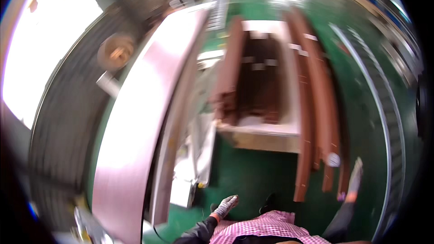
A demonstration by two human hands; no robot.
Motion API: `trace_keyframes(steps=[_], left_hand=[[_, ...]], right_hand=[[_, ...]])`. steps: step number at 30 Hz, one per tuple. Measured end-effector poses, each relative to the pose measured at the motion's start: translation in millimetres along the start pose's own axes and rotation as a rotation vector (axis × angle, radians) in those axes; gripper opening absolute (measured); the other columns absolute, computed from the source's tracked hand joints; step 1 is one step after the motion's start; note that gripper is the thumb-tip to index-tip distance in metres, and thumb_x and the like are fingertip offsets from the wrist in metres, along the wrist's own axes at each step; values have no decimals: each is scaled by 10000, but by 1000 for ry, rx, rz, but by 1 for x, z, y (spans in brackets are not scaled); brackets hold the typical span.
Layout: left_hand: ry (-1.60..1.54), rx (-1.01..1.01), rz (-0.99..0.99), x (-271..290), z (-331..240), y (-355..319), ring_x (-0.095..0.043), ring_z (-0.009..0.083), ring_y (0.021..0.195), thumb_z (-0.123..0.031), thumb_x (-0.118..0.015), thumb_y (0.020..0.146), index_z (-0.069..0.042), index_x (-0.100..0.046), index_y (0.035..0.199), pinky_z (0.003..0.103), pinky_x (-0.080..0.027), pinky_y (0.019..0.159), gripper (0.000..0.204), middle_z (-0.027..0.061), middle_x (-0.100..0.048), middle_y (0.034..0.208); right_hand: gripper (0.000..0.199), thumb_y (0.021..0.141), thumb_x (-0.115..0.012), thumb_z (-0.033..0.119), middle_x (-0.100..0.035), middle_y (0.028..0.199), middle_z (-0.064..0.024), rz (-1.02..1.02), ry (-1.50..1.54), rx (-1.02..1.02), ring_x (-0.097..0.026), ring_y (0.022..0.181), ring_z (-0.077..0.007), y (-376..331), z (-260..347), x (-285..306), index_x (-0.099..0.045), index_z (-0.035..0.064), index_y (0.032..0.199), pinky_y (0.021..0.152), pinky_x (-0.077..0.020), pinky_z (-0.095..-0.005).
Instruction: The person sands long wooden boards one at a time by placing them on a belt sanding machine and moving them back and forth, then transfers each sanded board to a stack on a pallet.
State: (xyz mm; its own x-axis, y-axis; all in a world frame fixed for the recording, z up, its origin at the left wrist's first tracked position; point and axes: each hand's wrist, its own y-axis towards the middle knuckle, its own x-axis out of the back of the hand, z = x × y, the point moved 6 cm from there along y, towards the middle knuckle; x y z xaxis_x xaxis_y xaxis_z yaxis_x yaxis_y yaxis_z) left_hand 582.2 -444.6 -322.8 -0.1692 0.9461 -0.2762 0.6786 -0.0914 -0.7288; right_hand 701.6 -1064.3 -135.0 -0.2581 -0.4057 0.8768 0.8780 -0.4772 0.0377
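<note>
My left hand (227,206), in a grey glove with an orange cuff, is low in front of me with its fingers curled in. Nothing shows in it, and it is apart from the nearby goods. Out to the right, my right hand (356,177), gloved the same way, has its fingers stretched forward. It is beside the near ends of long brown bars (317,122) and appears to hold nothing. Some bars carry white labels. Left of them, a pale open crate (266,141) has more brown bars (260,81) in it. Motion blurs the scene.
A long table with a pale, shiny top (135,122) runs along the left. White wrapped material (194,158) lies between it and the crate. A metal rail (377,95) extends along the green floor (260,176) at right. A round bin (116,52) stands by the wall.
</note>
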Motion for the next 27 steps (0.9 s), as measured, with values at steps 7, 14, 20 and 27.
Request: trace_keyframes(steps=[7, 14, 20, 27], left_hand=[[384, -539, -353, 166, -66, -144, -590, 266, 1154, -359, -554, 960, -26, -538, 1321, 341, -445, 1003, 491, 175, -624, 1240], [466, -1071, -900, 262, -160, -337, -608, 290, 1132, -119, -633, 905, -52, -584, 1259, 370, -469, 984, 363, 146, -640, 1192], [672, -767, -1783, 380, -104, -492, -589, 349, 1124, -158, -643, 845, -20, -560, 1266, 420, -463, 991, 451, 188, -619, 1194], [608, -78, -2161, 365, 28, -571, -494, 364, 1230, -271, -626, 844, -42, -479, 1364, 455, -352, 1079, 587, 215, -548, 1295]], right_hand=[[416, 1026, -393, 259, -602, 1235, -200, -98, 711, 281, -604, 1109, -272, -90, 163, -93, -575, -47, 1241, 1004, -475, -368], [373, 1025, -427, 230, -625, 1168, -159, 391, 889, 631, -605, 1068, -249, -264, 571, -96, -574, -51, 1220, 1016, -453, -365], [258, 988, -501, 134, -660, 1062, -132, 584, 483, 1132, -630, 962, -225, -370, 654, -160, -641, -37, 1121, 894, -504, -336], [195, 943, -539, 86, -658, 970, -156, 910, 407, 1428, -627, 889, -273, -455, 687, -192, -652, -39, 1042, 854, -495, -360]])
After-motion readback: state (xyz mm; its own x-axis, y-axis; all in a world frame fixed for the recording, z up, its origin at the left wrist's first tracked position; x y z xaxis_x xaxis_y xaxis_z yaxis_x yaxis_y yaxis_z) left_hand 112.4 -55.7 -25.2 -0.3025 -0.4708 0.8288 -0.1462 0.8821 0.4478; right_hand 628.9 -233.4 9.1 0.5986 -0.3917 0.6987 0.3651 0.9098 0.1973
